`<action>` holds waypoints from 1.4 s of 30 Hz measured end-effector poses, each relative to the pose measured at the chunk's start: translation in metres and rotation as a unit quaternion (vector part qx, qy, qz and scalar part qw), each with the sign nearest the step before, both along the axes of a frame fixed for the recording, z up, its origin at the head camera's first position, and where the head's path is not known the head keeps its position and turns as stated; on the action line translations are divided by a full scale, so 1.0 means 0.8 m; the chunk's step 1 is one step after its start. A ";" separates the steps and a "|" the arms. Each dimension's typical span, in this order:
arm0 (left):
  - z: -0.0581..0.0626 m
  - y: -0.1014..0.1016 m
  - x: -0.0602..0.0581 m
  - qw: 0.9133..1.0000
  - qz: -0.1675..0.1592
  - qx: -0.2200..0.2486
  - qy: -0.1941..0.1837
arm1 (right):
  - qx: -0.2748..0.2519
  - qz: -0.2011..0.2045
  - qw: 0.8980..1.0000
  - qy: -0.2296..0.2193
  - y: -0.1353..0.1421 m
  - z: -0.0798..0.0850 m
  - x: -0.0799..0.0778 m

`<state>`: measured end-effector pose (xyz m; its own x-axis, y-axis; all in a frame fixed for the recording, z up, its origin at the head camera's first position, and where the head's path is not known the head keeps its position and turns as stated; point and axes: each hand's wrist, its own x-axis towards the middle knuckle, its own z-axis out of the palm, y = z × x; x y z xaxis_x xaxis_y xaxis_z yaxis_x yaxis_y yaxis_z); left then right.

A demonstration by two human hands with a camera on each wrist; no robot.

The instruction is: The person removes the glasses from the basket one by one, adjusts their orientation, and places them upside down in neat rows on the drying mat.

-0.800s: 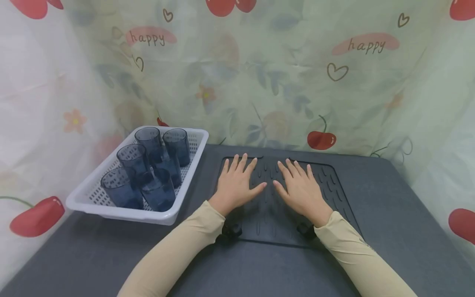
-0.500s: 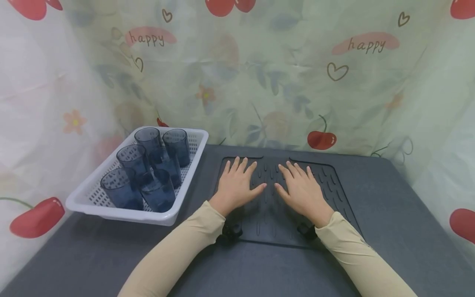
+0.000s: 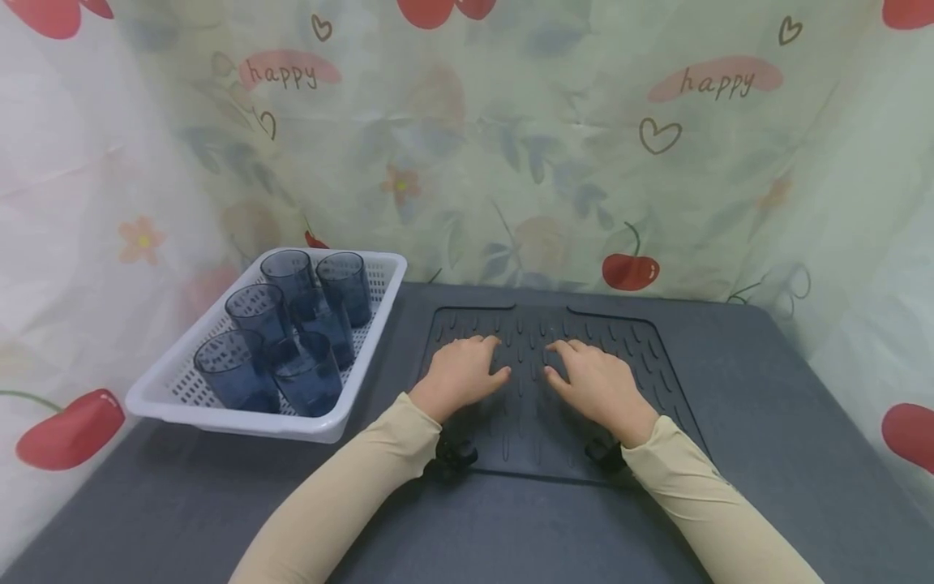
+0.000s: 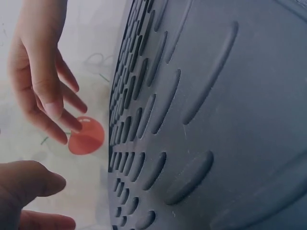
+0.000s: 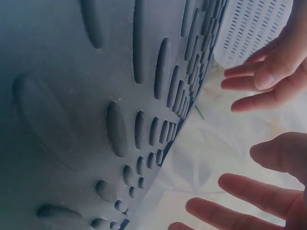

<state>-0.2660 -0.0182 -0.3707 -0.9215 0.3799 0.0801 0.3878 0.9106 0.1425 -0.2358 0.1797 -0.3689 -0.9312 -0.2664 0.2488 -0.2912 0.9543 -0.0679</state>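
My left hand (image 3: 460, 375) hovers over the left half of a black ribbed mat (image 3: 525, 442), its fingers bent loosely downward. Opposite it, my right hand (image 3: 601, 389) hangs over the right half in a similar pose. Both hands hold nothing, and their thumbs point toward each other with a gap between. Each wrist view shows space between the fingers and the mat surface. To the left of my left hand, several blue-tinted drinking glasses (image 3: 235, 377) stand upright in a white plastic basket (image 3: 233, 422).
The dark grey table (image 3: 525, 535) extends around the mat and under the basket. A printed curtain (image 3: 467, 154) with cherries and hearts closes off the back and both sides. Black straps (image 3: 456, 456) show under the wrists.
The fingers of both hands have gone from straight and spread to bent downward. The hands stay over the same spots on the mat. The head view has shifted slightly; glasses and basket are unmoved.
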 end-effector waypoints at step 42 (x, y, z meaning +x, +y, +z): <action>0.032 -0.015 0.023 0.999 -0.016 0.028 -0.018 | -0.150 0.002 0.983 -0.105 0.010 0.009 0.012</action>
<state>-0.2475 -0.0304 -0.3451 -0.9117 0.4049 0.0694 0.4102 0.8882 0.2071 -0.2260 0.1881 -0.3621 -0.9695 -0.2135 0.1202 -0.2442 0.8808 -0.4055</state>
